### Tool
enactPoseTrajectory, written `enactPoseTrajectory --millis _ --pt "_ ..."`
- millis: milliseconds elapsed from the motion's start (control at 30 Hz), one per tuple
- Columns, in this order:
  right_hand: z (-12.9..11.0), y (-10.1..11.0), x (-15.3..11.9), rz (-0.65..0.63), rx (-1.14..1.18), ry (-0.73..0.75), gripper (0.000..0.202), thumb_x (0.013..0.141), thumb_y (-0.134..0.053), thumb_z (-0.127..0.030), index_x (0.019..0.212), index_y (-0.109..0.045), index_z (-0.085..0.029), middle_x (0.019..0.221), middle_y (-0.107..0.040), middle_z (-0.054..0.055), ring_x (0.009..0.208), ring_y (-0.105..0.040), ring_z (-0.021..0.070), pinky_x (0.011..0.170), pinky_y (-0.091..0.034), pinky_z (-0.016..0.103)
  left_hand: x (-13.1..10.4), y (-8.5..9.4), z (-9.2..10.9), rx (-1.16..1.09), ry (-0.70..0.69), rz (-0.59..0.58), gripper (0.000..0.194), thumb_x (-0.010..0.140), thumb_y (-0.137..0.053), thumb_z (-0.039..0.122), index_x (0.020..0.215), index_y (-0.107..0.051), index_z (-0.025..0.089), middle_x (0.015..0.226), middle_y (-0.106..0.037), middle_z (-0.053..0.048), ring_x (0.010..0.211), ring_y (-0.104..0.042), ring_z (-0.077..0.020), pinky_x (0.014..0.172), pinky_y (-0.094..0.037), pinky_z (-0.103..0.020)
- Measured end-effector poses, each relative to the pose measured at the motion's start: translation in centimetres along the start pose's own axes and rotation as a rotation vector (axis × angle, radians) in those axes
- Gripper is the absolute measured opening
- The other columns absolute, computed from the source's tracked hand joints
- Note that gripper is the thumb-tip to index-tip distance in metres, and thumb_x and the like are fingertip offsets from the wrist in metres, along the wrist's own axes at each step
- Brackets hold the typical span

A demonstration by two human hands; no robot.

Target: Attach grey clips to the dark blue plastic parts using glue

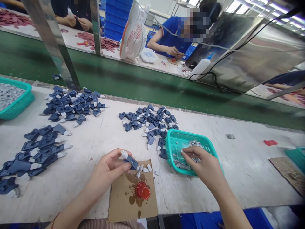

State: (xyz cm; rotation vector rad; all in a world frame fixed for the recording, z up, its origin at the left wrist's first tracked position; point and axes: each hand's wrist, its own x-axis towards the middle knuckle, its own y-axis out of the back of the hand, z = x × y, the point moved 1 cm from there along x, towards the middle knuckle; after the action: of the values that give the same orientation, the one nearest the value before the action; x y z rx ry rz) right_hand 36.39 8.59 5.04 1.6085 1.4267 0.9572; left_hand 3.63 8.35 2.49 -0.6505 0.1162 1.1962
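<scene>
My left hand (113,165) is closed on a dark blue plastic part (132,162) with a light grey piece at its upper end. It holds this above the top edge of a brown cardboard sheet (119,200). Over the teal basket (207,140), my right hand (202,162) pinches a small light grey piece (182,151) between thumb and fingertips. Small grey pieces (194,144) lie inside that basket. On the cardboard, a red cap-like dish (143,190) sits among dark wet stains. Several small grey blocks (145,169) rest near the sheet's upper right corner.
Piles of dark blue parts lie at the far left (69,103), near left (40,149) and back centre (150,119). Another teal basket (16,105) stands at the left edge. A metal post (54,47) rises behind the table. Across the green divider (119,76), people work with their hands.
</scene>
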Motion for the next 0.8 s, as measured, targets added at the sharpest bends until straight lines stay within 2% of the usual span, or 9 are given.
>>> enactPoseTrajectory --millis 100,200,333,467,667,800 --pt "-3.6 0.3 -2.6 -0.003 0.08 0.07 0.018 0.089 -0.06 -0.039 0.09 -0.067 -0.022 0.088 -0.07 0.006 0.08 -0.068 0.0218 0.067 -0.055 0.032 -0.8 0.4 -1.0 0.024 -0.057 0.022 0.018 0.082 -0.073 0.032 0.096 -0.068 0.021 0.095 -0.073 -0.001 0.083 -0.068 -0.0143 0.08 -0.051 -0.023" --pt "-7.6 -0.3 -5.3 -0.145 0.173 0.192 0.007 0.092 -0.058 -0.027 0.088 -0.063 -0.024 0.085 -0.067 0.004 0.084 -0.066 0.0193 0.07 -0.053 0.029 -1.4 0.7 -2.1 0.034 -0.065 0.033 0.015 0.084 -0.072 0.031 0.096 -0.068 0.022 0.098 -0.073 -0.001 0.086 -0.068 -0.0145 0.081 -0.05 -0.023" --pt "-11.0 -1.9 -7.5 -0.344 0.185 0.242 0.012 0.093 -0.052 -0.014 0.089 -0.06 -0.022 0.088 -0.064 0.003 0.084 -0.064 0.0174 0.069 -0.052 0.028 -1.9 0.7 -3.2 0.031 -0.068 -0.002 0.015 0.085 -0.07 0.031 0.098 -0.068 0.023 0.1 -0.072 -0.002 0.087 -0.067 -0.014 0.08 -0.05 -0.022" --pt "-12.1 -2.9 -7.9 -0.471 0.097 0.252 0.018 0.092 -0.049 -0.008 0.09 -0.061 -0.021 0.089 -0.064 0.004 0.083 -0.064 0.0195 0.067 -0.052 0.03 -2.5 0.6 -3.6 0.038 -0.065 -0.019 0.015 0.086 -0.068 0.03 0.099 -0.068 0.023 0.105 -0.072 -0.004 0.094 -0.067 -0.0182 0.082 -0.052 -0.026" --pt "-12.5 -3.5 -7.8 -0.479 0.018 0.298 0.018 0.091 -0.05 -0.006 0.088 -0.06 -0.02 0.089 -0.064 0.005 0.083 -0.065 0.0208 0.066 -0.052 0.032 -3.0 0.5 -3.6 0.039 -0.07 -0.038 0.015 0.087 -0.066 0.029 0.1 -0.068 0.021 0.106 -0.072 -0.006 0.095 -0.067 -0.0203 0.084 -0.053 -0.03" --pt "-12.4 -3.8 -7.7 -0.5 -0.031 0.277 0.019 0.093 -0.048 -0.008 0.086 -0.062 -0.019 0.09 -0.064 0.006 0.081 -0.065 0.0216 0.065 -0.053 0.034 -3.2 0.5 -3.8 0.042 -0.072 -0.04 0.014 0.087 -0.065 0.026 0.101 -0.068 0.022 0.106 -0.072 -0.005 0.094 -0.067 -0.0197 0.084 -0.054 -0.03"
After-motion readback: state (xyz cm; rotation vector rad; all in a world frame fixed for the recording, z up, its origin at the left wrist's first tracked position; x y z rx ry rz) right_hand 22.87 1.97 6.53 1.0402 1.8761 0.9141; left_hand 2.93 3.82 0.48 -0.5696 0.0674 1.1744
